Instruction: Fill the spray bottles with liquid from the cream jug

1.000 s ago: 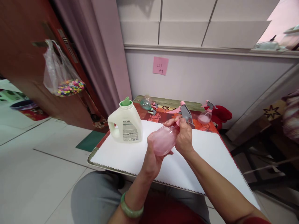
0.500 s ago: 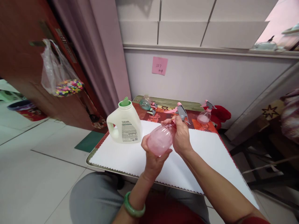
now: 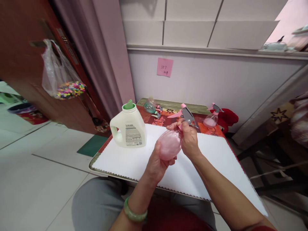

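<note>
A pink spray bottle [image 3: 170,145] is held tilted above the white table cover, its grey-and-pink trigger head [image 3: 187,115] pointing up and away from me. My left hand [image 3: 159,160] wraps around the lower body of the bottle. At the neck, just under the trigger head, my right hand [image 3: 190,138] has its fingers closed around the collar. Pale liquid seems to fill much of the bottle. To the left of my hands a large cream jug [image 3: 131,128] with a green spout stands upright on the cover.
Another pink spray bottle [image 3: 210,119] stands at the back right of the table. Clear bottles [image 3: 149,106] and loose spray heads [image 3: 157,114] lie at the back left. A pink note [image 3: 165,67] sticks to the wall; a bag of colourful beads [image 3: 71,89] hangs from the door.
My left hand has turned around the bottle, its thumb now on the upper left side and its fingers underneath. The bottle and trigger head have shifted slightly; my right hand stays at the neck.
</note>
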`<action>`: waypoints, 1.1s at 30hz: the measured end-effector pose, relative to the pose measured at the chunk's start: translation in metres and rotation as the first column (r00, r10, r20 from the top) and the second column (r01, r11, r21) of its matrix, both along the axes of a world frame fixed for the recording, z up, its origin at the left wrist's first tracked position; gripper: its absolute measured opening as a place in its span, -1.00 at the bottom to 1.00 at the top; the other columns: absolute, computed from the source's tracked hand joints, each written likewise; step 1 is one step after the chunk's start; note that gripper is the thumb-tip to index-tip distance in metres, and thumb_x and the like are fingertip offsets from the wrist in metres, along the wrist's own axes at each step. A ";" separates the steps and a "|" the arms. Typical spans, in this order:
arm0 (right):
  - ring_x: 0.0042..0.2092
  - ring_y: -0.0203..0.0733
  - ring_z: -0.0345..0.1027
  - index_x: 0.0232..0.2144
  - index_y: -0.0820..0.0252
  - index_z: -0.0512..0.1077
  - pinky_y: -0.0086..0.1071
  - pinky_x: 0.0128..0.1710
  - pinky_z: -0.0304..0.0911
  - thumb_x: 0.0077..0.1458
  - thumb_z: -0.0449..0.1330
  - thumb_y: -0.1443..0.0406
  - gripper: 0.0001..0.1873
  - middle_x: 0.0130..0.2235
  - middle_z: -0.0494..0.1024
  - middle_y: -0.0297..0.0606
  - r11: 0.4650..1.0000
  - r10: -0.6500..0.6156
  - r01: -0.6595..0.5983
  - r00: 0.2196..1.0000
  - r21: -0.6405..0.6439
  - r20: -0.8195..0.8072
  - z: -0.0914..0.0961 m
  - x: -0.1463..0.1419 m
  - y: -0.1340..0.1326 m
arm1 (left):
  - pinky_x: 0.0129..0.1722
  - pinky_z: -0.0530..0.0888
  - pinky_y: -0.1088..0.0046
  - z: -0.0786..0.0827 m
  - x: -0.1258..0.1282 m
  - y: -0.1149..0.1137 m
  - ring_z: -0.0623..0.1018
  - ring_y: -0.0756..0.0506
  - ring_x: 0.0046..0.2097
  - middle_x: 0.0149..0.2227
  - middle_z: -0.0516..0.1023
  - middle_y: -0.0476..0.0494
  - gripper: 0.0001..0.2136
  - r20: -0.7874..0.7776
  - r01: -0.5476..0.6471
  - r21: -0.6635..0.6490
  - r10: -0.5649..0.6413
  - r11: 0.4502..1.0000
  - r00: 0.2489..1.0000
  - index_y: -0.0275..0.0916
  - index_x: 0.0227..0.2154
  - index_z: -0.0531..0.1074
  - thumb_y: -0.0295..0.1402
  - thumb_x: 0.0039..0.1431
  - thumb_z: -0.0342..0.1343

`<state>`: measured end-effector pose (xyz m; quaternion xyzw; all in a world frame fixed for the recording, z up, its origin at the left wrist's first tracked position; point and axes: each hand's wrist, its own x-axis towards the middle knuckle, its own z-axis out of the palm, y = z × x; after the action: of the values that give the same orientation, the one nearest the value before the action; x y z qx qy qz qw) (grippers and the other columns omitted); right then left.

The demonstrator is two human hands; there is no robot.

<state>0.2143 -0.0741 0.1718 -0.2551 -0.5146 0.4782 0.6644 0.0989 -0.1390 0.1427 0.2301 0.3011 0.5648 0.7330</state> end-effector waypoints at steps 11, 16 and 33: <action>-0.30 -0.11 0.58 -0.38 0.10 0.38 -0.23 -0.19 0.43 0.16 0.21 -0.13 -0.56 -0.42 0.65 -0.32 0.959 -0.162 0.113 0.971 -0.259 -0.177 0.006 -0.015 -0.007 | 0.21 0.35 -0.11 -0.042 0.002 0.015 0.44 -0.34 0.19 0.09 0.39 -0.26 -0.19 -0.312 -0.248 0.895 0.918 0.371 0.246 -0.05 0.06 0.23 -0.21 -0.26 0.55; -0.27 -0.12 0.57 -0.37 0.10 0.41 -0.22 -0.13 0.42 0.20 0.18 -0.11 -0.57 -0.38 0.66 -0.29 0.972 -0.143 0.109 0.977 -0.209 -0.158 0.006 -0.010 -0.007 | 0.21 0.37 -0.03 -0.027 0.005 0.006 0.40 -0.38 0.25 0.23 0.34 -0.38 0.03 -0.367 -0.346 0.690 0.720 0.635 0.590 -0.09 0.20 0.18 0.01 -0.37 0.55; -0.11 -0.06 0.57 -0.31 0.08 0.40 -0.19 -0.06 0.42 0.25 0.14 -0.09 -0.61 -0.29 0.65 -0.27 0.997 0.002 -0.007 0.998 -0.083 -0.063 0.019 -0.003 -0.012 | -0.45 0.46 0.43 -0.018 0.013 -0.009 0.50 -0.03 -0.31 -0.02 0.44 -0.15 -0.35 -0.196 -0.319 0.366 0.407 0.874 0.892 -0.07 0.10 0.18 -0.03 0.04 0.36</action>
<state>0.2110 -0.0856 0.1910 -0.2660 -0.4737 0.5085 0.6681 0.1117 -0.1483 0.1242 0.3600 0.3380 0.6987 0.5176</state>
